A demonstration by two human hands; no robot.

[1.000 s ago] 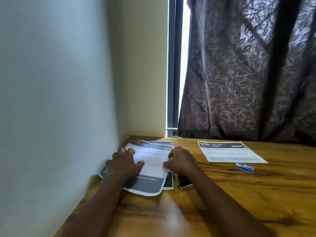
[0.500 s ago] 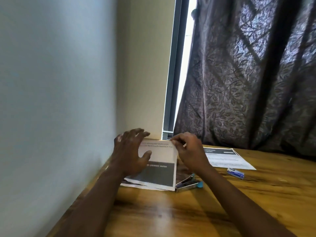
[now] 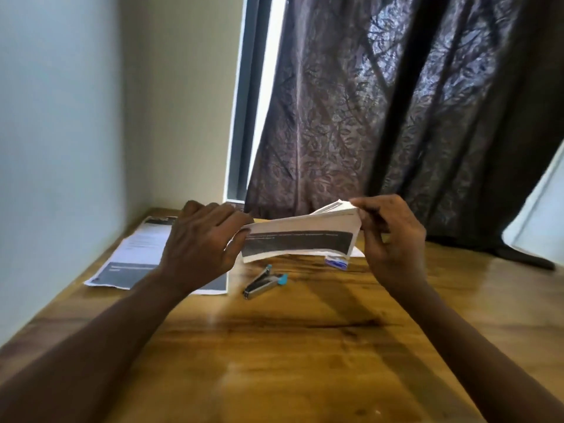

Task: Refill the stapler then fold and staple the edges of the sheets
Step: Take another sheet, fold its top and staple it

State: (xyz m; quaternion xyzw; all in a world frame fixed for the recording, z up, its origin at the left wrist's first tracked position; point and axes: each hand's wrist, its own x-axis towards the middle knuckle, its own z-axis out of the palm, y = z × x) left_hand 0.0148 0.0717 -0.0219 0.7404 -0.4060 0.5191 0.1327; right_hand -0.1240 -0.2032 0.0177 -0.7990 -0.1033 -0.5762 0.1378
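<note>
So the folded sheet is up in the air above the wooden table, held between both hands, and it's white with a wide dark band running across the lower half and a thin line of pale print in it that's way too blurry to read. The top right edge looks like several layers stacked together, so it might be more than one sheet, honestly can't tell from this angle. The left hand has its fingers closed on the left end of the paper, and the right hand is pinching the top right corner between thumb and fingertips. Right below the sheet, lying flat on the table, is the stapler, silver with blue ends, and it sits apart from both hands. Just to its right there's a small blue and white staple box, partly tucked behind the bottom corner of the held paper. Over on the left, near the wall, more printed sheets lie flat, same dark band design, with the left wrist covering part of them, so I can't count them. One stapler, one box, two hands. A dark patterned curtain hangs behind everything.
</note>
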